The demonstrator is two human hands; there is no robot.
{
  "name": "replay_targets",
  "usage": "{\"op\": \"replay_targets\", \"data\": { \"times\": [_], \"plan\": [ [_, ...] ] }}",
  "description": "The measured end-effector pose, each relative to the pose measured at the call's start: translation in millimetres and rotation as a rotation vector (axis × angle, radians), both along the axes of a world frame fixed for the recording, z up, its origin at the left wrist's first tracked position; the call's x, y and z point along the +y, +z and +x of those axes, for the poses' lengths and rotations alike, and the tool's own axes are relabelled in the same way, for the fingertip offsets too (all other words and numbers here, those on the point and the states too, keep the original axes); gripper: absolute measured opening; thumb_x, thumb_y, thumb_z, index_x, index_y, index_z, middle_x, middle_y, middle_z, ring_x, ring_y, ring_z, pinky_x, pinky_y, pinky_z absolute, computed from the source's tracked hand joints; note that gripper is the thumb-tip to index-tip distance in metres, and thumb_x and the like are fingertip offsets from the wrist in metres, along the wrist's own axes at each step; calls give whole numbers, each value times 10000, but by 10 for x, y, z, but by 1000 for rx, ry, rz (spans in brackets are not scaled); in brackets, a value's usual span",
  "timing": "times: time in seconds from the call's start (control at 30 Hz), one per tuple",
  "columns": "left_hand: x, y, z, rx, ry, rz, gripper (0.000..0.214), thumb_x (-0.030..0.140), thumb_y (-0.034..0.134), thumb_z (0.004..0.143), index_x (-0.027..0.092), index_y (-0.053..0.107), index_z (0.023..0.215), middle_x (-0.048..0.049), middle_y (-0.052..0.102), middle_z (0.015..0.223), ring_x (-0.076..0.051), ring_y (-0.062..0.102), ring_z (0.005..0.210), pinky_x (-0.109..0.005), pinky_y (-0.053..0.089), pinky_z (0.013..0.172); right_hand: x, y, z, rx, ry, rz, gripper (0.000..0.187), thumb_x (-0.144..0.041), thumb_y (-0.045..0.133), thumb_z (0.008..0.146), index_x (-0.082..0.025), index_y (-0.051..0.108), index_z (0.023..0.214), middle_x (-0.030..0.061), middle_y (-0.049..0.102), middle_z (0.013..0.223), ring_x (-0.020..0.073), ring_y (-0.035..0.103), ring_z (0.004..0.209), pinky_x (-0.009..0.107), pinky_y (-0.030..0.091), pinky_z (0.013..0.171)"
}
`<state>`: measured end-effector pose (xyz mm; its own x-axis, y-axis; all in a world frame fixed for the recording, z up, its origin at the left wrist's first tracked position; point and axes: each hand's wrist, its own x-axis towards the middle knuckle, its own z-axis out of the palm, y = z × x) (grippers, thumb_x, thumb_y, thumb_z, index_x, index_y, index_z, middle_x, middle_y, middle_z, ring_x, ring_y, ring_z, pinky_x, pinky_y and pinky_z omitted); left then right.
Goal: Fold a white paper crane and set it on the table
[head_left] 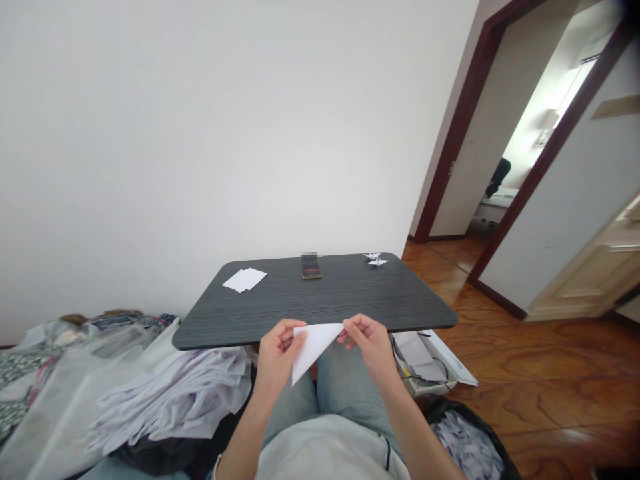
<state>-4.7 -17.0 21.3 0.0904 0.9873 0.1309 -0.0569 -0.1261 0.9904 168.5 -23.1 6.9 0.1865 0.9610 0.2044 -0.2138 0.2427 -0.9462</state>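
Pale shirt point(325, 450) and jeans point(340, 380) in foreground; beyond them, folded white paper point(314, 345), triangular, held up above lap at near edge of bench point(280, 303); left hand point(278, 353), thumb and fingers pinching paper's left corner; right hand point(369, 341), fingers pinching its right tip; loose sheets point(245, 280) at bench's left, small folded paper figures point(377, 262) far right; step in hand looks like diagonal fold; next move probably calls for matched edges, firm crease.
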Motion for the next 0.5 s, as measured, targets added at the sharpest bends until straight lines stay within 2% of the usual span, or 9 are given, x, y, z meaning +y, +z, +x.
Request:
{"op": "replay_targets", "data": {
  "times": [0.2, 0.5],
  "plan": [
    [-28, 39, 24, -18, 14, 2, 248, 314, 659, 667, 136, 585, 824, -32, 691, 648, -108, 542, 502, -174, 352, 454, 5, -8, -23, 4, 51, -30, 257, -413, 683, 670, -165, 618, 653, 14, 642, 551, 127, 599, 521, 171, 419, 402],
    [-12, 4, 8, 17, -16, -2, 244, 317, 649, 684, 139, 587, 840, -45, 706, 698, -109, 552, 518, -175, 357, 459, 17, -35, -32, -16, 69, -49, 301, -426, 696, 651, -164, 580, 557, 10, 626, 495, 119, 572, 465, 188, 406, 412]
  ]
}}
